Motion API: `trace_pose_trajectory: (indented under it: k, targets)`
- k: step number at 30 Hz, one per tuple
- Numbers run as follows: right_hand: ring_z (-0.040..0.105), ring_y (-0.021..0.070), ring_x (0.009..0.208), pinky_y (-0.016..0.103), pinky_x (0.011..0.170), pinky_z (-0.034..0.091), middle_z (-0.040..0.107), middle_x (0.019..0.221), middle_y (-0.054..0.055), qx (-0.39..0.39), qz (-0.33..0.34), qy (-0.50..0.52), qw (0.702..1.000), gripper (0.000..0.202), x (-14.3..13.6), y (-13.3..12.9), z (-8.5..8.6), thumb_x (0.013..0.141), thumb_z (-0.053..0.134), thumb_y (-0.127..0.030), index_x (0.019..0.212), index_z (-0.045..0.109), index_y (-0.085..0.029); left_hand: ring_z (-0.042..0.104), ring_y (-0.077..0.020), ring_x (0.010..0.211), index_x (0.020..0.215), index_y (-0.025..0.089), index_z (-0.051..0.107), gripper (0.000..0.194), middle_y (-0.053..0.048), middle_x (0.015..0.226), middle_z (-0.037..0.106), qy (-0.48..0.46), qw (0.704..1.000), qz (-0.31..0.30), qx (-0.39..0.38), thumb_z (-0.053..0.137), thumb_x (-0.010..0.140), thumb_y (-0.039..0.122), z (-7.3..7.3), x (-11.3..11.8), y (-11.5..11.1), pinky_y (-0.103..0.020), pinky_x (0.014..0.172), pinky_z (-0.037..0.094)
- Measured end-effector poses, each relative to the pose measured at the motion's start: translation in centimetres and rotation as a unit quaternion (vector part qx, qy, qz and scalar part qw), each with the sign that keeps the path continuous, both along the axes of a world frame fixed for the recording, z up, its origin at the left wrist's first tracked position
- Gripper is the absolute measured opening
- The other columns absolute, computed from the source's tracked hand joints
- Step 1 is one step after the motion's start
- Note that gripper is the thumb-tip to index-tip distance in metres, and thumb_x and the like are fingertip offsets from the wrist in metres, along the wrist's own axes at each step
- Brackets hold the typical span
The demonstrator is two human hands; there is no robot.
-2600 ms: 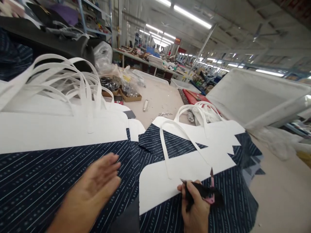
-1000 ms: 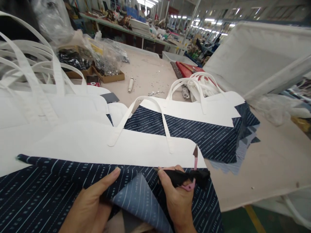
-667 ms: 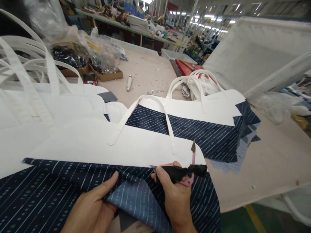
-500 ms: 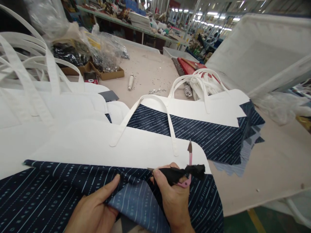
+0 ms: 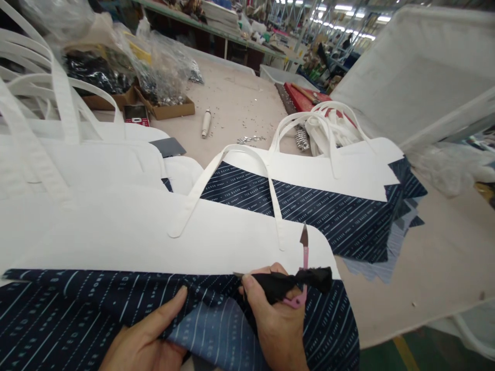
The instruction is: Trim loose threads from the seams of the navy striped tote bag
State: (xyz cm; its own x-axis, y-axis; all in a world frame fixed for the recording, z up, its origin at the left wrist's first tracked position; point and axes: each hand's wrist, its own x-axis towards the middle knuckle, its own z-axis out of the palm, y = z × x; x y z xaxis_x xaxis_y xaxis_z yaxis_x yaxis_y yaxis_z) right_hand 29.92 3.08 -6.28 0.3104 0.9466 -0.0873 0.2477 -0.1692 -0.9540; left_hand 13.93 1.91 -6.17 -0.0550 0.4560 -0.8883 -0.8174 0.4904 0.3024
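Note:
My left hand (image 5: pixel 150 330) holds a fold of navy striped printed fabric (image 5: pixel 85 304), its thumb on top and its fingers partly hidden beneath. The fabric's paler underside shows to the right of that hand. My right hand (image 5: pixel 276 319) is closed around pink-handled snips (image 5: pixel 305 252) wrapped in black cloth. One blade points up over the white panel, and a thin tip juts out left of my thumb, at the seam between fabric and panel. The white panel (image 5: pixel 127 232) carries a white strap handle (image 5: pixel 201 190) and lies flat above the fabric.
More white-topped bag pieces (image 5: pixel 332 170) with handles lie behind on the right, and a stack (image 5: pixel 88 165) is at left. Small metal bits (image 5: pixel 251 139), a white-handled tool (image 5: pixel 206 123) and a cardboard box (image 5: pixel 174 109) sit farther back. A large white bin (image 5: pixel 417 72) leans at right.
The view has shifted slightly. The fold's left end sits farther left and lower, and its edge looks straighter. Both hands keep their grips.

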Motion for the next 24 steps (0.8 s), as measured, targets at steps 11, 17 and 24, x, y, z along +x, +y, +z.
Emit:
trace_pose_trajectory:
  k: [11,17,24]
  targets:
    - [0.044,0.0109,0.049,0.022,0.047,0.044,0.047,0.053,-0.004,0.031,-0.006,0.020,0.999,0.027,-1.5,0.7,0.4,0.078,0.064,-0.028,0.056,0.049,-0.022,0.070,-0.0284,0.104,0.119,0.029,0.069,0.054,-0.003,0.118,0.074,-0.028,0.998,0.033,-0.036,0.079,0.068,0.015,-0.3,0.0,-0.2,-0.041,0.094,0.056]
    - [0.057,0.0134,0.055,0.024,0.057,0.048,0.060,0.056,-0.001,0.027,-0.004,-0.006,1.000,0.024,0.0,0.0,0.2,0.080,0.065,-0.028,0.058,0.059,-0.019,0.068,-0.0305,0.109,0.121,0.029,0.068,0.052,-0.003,0.117,0.074,-0.069,0.996,0.042,-0.032,0.075,0.071,0.016,-0.1,0.0,-0.2,-0.045,0.097,0.054]
    - [0.066,0.0165,0.054,0.025,0.057,0.052,0.068,0.057,0.001,0.047,-0.023,0.021,0.998,0.019,0.6,-0.2,0.2,0.079,0.068,-0.027,0.062,0.066,-0.018,0.063,-0.0338,0.116,0.126,0.027,0.065,0.054,-0.006,0.124,0.070,-0.094,0.995,-0.008,-0.014,0.074,0.073,0.022,-0.3,-0.4,-0.5,-0.051,0.101,0.051]
